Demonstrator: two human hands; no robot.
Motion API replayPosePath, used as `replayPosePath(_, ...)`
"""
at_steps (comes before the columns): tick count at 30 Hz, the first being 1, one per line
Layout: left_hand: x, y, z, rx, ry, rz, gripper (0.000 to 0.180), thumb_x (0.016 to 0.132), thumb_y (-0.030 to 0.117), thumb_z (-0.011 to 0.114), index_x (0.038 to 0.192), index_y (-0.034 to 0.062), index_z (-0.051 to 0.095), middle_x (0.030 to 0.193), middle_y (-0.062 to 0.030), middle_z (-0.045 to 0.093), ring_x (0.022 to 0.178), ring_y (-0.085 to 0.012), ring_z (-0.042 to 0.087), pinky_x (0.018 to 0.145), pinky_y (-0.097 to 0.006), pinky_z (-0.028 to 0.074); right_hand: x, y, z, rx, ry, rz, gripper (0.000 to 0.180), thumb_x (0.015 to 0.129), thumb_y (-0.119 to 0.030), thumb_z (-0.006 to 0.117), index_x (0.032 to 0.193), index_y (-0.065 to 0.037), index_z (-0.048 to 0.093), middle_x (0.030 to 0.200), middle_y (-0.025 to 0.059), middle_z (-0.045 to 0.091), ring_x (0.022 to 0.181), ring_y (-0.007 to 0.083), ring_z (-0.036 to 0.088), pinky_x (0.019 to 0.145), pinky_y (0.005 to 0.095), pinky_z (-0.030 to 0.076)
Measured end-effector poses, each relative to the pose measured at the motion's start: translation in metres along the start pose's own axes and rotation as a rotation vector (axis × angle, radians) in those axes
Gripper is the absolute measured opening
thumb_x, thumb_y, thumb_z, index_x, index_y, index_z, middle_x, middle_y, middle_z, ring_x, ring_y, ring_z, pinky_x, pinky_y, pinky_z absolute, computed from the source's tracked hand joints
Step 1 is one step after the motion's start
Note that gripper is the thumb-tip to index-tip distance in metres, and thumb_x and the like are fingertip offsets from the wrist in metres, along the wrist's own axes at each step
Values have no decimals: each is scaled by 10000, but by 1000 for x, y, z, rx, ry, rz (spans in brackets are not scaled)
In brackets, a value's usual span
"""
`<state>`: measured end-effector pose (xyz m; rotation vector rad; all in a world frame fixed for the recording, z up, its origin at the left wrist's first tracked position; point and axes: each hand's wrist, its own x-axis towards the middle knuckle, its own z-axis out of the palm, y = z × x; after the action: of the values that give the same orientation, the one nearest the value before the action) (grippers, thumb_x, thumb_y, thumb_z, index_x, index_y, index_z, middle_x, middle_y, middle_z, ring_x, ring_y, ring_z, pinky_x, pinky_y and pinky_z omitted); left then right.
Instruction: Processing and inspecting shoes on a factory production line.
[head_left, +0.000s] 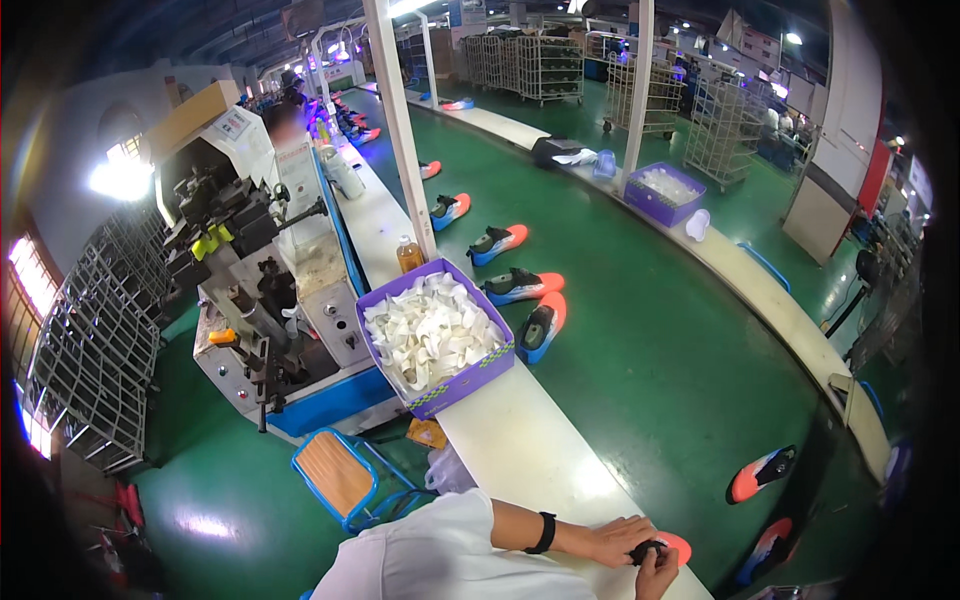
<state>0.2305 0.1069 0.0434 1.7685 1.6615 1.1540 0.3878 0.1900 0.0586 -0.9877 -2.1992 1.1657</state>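
At the lower right, a shoe with an orange toe and a black upper is between my two hands, at the edge of the white bench. My left hand, with a black band on its wrist, has its fingers closed on the black part. My right hand pinches the same black part from the near side. Much of the shoe is hidden by my fingers. The purple box on the bench holds a heap of white, curled pieces.
Orange, blue and black shoes line the green surface. A machine stands left of the bench, near a stool and a bottle. Another purple box sits on the far ledge. Wire racks stand beyond.
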Motion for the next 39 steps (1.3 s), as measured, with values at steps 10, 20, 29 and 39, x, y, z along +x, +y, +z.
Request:
replayPosePath(10, 8, -41, -43, -698, -241, -912, 584, 753, 282, 698, 1234, 36, 476, 887, -112, 611, 669, -199, 611, 468, -360, 507, 40, 14, -23, 262, 156, 141, 183, 843, -82, 569, 998, 14, 555, 707, 1, 504, 607, 67, 473, 546, 234, 461)
replayPosePath(20, 29, -169, -193, 140, 571, -708, 492, 776, 186, 662, 1187, -43, 519, 1106, -232, 600, 1019, -329, 593, 870, -421, 458, 45, 88, -27, 254, 100, 448, 182, 845, -97, 572, 992, 10, 570, 781, 40, 579, 678, 111, 576, 578, 270, 498)
replayPosePath(29, -37, -183, -169, 683, 517, -587, 677, 793, 116, 613, 1360, -67, 291, 1281, -311, 428, 1189, -451, 407, 1008, -497, 313, 156, 132, -31, 859, 464, 853, 340, 814, -126, 600, 1128, -38, 505, 840, 55, 581, 707, 155, 596, 583, 264, 467)
replayPosePath(39, -74, -113, -110, 676, 310, -600, 585, 764, 95, 613, 1291, -50, 403, 1342, -305, 358, 1269, -450, 312, 1066, -495, 243, 254, 162, -53, 1142, 488, 881, 274, 804, -188, 690, 1009, -55, 564, 858, 63, 609, 696, 175, 594, 572, 264, 508)
